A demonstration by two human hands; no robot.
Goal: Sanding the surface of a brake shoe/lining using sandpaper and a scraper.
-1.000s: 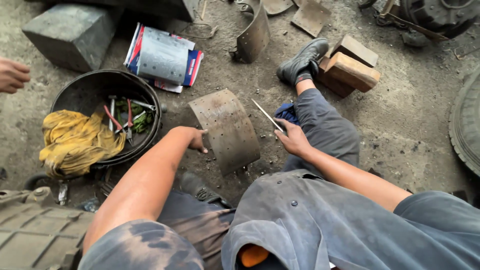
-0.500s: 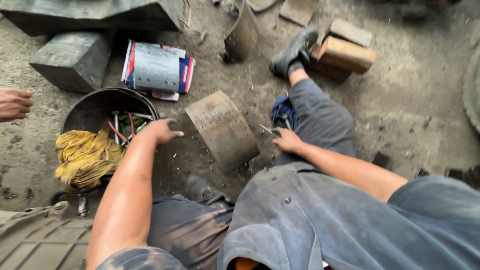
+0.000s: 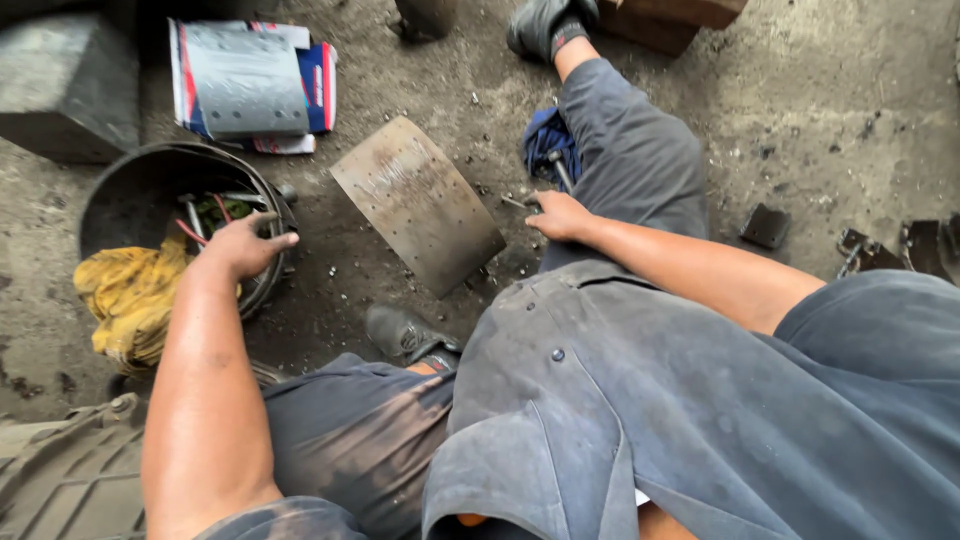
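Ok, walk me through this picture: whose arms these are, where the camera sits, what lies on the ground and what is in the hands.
The camera is worn on a person's head and looks down, so both bare arms are that person's own. They sit on a dirty concrete floor in grey work clothes, legs stretched out. The left hand reaches over the rim of a round black tub that holds some tools and a yellow rag; I cannot tell whether it grips anything. The right hand rests by the knee, at a small metal tool on the floor. Between the hands lies a curved, rusty metal plate. Farther off are a flat printed box, a blue cloth and a grey block.
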